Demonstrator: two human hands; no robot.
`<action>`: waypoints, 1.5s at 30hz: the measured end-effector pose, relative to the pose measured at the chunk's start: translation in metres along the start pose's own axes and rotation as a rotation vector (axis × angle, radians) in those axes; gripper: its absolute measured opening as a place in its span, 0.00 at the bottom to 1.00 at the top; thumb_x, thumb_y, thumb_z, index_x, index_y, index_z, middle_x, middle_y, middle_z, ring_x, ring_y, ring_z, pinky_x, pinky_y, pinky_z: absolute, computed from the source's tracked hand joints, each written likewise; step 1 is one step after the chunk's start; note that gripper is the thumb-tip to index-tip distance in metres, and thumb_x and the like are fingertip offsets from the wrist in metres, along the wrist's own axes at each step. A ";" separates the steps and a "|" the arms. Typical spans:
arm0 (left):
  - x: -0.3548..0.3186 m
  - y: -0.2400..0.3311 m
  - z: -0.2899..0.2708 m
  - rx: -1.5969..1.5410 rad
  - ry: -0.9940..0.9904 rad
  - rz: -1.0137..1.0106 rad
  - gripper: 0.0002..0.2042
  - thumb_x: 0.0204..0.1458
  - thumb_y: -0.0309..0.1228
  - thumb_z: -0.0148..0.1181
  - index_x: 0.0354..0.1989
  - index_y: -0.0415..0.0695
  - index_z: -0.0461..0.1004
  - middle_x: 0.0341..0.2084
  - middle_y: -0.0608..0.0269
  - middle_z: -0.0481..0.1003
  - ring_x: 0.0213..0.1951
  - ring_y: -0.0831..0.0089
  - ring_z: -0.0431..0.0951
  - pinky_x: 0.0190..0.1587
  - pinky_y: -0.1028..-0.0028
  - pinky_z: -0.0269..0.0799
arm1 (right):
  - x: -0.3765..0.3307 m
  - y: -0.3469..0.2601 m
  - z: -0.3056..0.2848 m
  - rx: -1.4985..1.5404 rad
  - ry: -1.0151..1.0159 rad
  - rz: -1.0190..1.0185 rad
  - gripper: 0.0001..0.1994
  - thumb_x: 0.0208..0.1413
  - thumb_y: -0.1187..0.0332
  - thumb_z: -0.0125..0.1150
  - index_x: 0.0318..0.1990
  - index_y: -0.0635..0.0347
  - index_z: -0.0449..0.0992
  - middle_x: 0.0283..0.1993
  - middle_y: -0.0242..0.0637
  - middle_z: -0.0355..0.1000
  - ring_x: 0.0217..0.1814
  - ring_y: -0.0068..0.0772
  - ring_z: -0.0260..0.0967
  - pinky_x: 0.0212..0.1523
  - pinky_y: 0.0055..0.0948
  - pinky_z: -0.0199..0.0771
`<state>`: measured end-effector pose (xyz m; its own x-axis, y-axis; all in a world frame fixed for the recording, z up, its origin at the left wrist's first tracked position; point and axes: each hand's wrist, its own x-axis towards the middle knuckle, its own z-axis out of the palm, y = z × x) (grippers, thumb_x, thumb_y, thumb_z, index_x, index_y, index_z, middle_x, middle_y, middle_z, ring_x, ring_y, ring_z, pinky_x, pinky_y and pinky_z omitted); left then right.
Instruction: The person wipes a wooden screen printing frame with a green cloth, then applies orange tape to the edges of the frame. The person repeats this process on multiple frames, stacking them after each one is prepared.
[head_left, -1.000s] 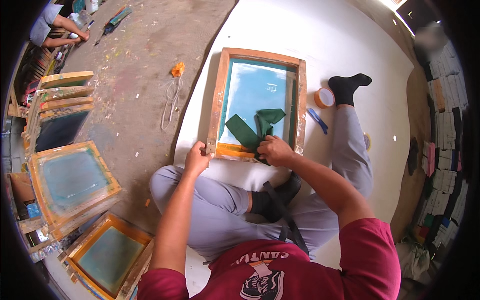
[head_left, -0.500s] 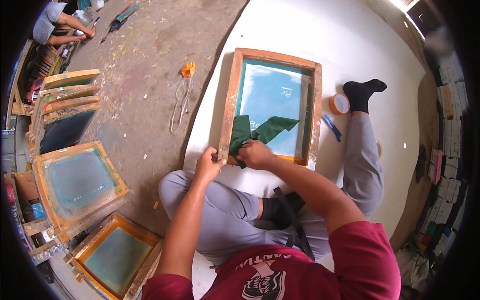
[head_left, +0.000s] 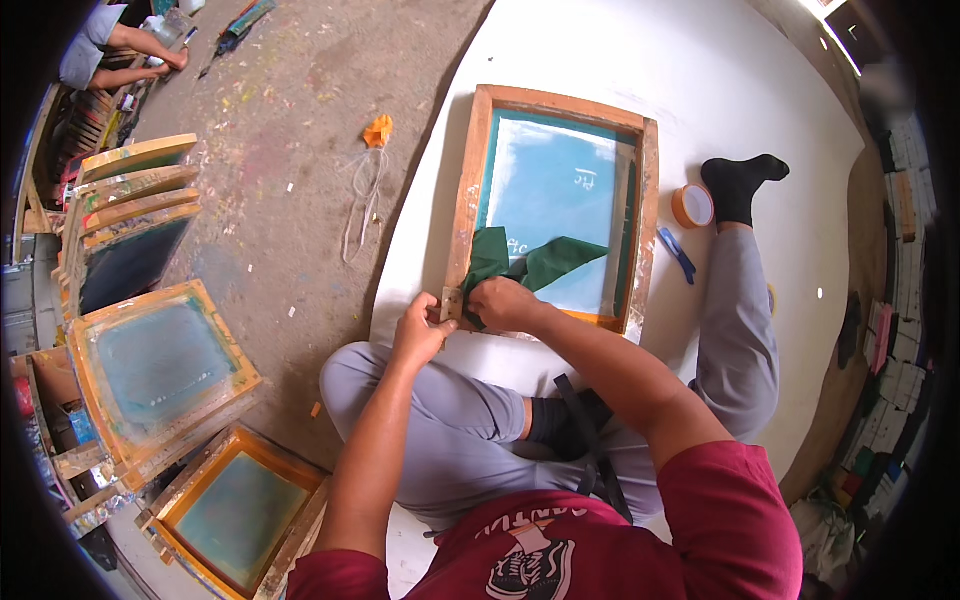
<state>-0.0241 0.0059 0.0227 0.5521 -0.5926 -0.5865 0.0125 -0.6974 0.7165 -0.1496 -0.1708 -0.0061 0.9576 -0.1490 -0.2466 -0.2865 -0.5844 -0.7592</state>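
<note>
Near left corner of wooden frame (head_left: 470,200) hidden under left hand (head_left: 420,335) and right hand (head_left: 505,303). Lower end of green tape (head_left: 520,262) covered by right hand; fingertips out of sight. White marks on blue mesh (head_left: 555,190) too small to tell. Person at top left (head_left: 110,50) cut by picture edge. Stack at right edge (head_left: 905,350) blurred.

Both forearms reach forward, bent at the elbows. Left hand (head_left: 422,332) and right hand (head_left: 503,302) meet, fingers curled in a pinching grip.
</note>
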 end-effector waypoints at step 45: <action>0.005 -0.012 0.004 -0.106 0.028 -0.035 0.17 0.49 0.19 0.75 0.44 0.40 0.73 0.31 0.58 0.79 0.26 0.73 0.78 0.23 0.69 0.71 | -0.008 -0.031 0.015 -0.131 0.075 0.173 0.15 0.57 0.62 0.59 0.29 0.63 0.85 0.36 0.52 0.81 0.42 0.57 0.81 0.47 0.51 0.81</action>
<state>-0.0246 0.0099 0.0093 0.5726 -0.5563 -0.6022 0.1190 -0.6703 0.7325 -0.1489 -0.1398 0.0100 0.8954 -0.3123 -0.3173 -0.4451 -0.6431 -0.6232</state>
